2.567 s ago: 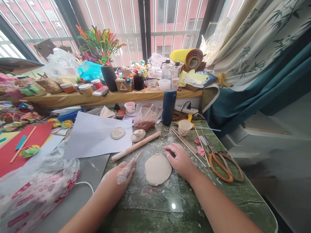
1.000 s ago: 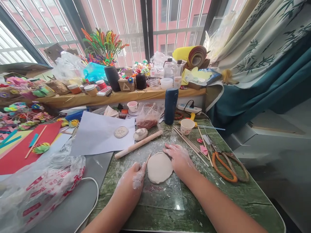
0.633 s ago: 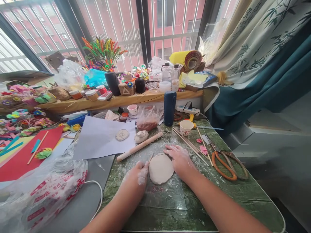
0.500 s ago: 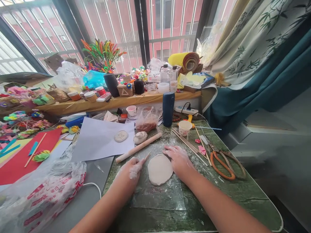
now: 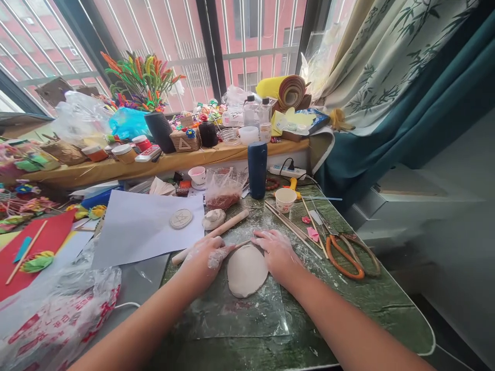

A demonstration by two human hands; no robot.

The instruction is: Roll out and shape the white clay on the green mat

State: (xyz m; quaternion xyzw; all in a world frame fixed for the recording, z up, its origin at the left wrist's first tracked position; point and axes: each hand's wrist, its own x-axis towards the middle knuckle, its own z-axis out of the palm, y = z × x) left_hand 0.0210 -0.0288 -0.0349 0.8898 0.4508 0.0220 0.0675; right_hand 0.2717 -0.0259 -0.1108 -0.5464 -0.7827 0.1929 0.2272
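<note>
A flattened round slab of pale clay [image 5: 247,273] lies on a clear plastic sheet [image 5: 257,319]. My left hand [image 5: 204,260], dusted white, is closed on a thin wooden stick [image 5: 243,243]. That stick lies across the slab's far edge, its tip pointing to the right. My right hand [image 5: 276,252] rests palm down at the slab's right edge, fingers stretched out, fingertips close to the stick's tip. Just beyond my left hand is a wooden rolling pin [image 5: 232,221], partly hidden by it. A lump of clay [image 5: 214,219] sits behind the pin.
White paper [image 5: 135,226] bearing a clay disc with a star [image 5: 181,219] lies at left. A paper cup [image 5: 285,200], loose sticks [image 5: 294,229] and orange-handled scissors [image 5: 346,257] are at right. A dark blue cylinder [image 5: 257,170] stands behind. A crumpled plastic bag [image 5: 69,314] lies front left.
My left hand has brought the stick from the slab's upper left to across its far edge, towards my right hand. The view has shifted slightly right.
</note>
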